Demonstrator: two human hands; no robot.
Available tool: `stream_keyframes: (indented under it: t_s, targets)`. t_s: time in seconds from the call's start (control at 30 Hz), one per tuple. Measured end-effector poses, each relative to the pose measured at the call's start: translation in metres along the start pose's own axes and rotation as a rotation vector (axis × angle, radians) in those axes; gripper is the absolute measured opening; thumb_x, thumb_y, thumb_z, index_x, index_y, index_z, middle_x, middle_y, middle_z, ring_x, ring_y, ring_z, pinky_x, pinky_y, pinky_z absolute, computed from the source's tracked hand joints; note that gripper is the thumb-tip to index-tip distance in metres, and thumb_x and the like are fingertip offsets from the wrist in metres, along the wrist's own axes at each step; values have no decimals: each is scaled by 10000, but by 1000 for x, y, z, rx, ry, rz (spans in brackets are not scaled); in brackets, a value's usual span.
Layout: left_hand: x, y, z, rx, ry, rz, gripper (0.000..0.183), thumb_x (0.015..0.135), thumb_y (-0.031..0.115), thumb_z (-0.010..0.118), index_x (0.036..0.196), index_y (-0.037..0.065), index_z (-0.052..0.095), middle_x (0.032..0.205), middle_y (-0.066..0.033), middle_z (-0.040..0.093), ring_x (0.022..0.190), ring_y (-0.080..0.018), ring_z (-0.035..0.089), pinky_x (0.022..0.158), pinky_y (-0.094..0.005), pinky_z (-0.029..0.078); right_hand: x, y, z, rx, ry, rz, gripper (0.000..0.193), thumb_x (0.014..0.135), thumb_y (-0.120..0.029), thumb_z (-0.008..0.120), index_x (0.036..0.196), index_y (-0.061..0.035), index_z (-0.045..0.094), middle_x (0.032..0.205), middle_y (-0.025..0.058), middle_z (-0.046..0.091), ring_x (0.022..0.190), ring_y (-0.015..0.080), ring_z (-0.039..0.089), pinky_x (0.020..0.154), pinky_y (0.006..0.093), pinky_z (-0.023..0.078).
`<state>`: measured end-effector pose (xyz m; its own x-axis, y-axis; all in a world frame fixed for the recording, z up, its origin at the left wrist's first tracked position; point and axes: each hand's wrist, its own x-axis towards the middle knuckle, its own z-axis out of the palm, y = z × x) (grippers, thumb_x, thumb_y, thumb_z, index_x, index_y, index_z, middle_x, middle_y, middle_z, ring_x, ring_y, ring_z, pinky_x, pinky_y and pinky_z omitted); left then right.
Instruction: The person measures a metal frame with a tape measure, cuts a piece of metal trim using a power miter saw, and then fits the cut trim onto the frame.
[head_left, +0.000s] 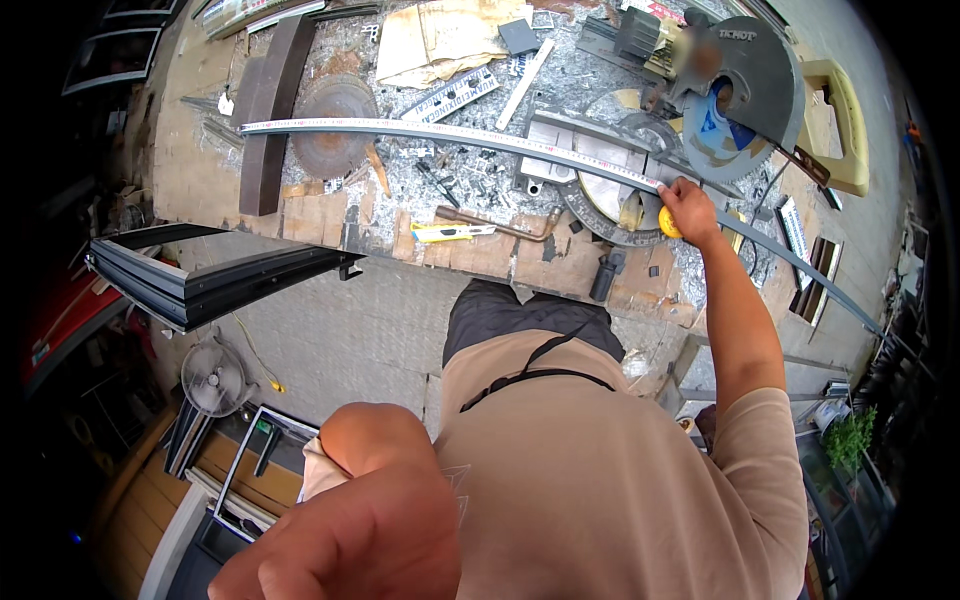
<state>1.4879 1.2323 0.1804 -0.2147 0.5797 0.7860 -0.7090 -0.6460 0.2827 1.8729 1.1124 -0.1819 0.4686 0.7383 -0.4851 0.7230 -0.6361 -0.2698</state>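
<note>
My right hand is closed around a yellow tape measure at the front of the miter saw, its fingers also against a long grey metal strip. The pulled-out tape blade runs left along the strip, as far as a dark brown block. The strip crosses the saw's silver fence and base and sticks out past the bench on the right. Raised above the base is the saw's round blade. Close to the camera at lower left is my left hand, its fingertips cut off by the frame's edge.
On the chip-strewn workbench lie a loose circular saw blade, a yellow utility knife and a bent metal wrench. A black frame corner juts out left of my legs. Behind it stands a fan on the floor.
</note>
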Motion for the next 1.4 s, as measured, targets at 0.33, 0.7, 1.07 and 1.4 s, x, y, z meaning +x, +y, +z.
stream_keyframes:
  t_s: [0.33,0.7,1.07,1.4]
  targets:
    - [-2,0,-22,213,32,43,390,911,-5,747,1275,87,644,1289,18,641,1205,-163,602,1022,-312,531,1,0,2,-5,-9,18,462,1001,-503,645,938,-46,681,1019,202,748,1008,416,701,880,505,526]
    - [-8,3,-33,163,-89,-47,275,901,-32,737,1116,108,636,1155,40,622,1063,-126,602,891,-286,534,4,-2,0,-3,-31,21,463,1003,-506,640,926,-51,672,1029,208,745,1008,416,699,883,501,525]
    - [-18,26,-33,379,-167,-342,179,866,-7,729,901,150,648,837,40,607,745,-128,600,681,-265,507,-2,0,1,-4,-11,36,467,1004,-506,639,940,-45,675,1066,211,737,1019,424,690,903,504,520]
    - [-53,18,23,-183,-591,-642,109,1017,166,595,981,90,663,766,-23,544,698,-189,576,696,-292,521,4,2,6,-2,27,19,462,1011,-500,637,940,-45,677,1007,210,737,981,424,697,861,510,526]
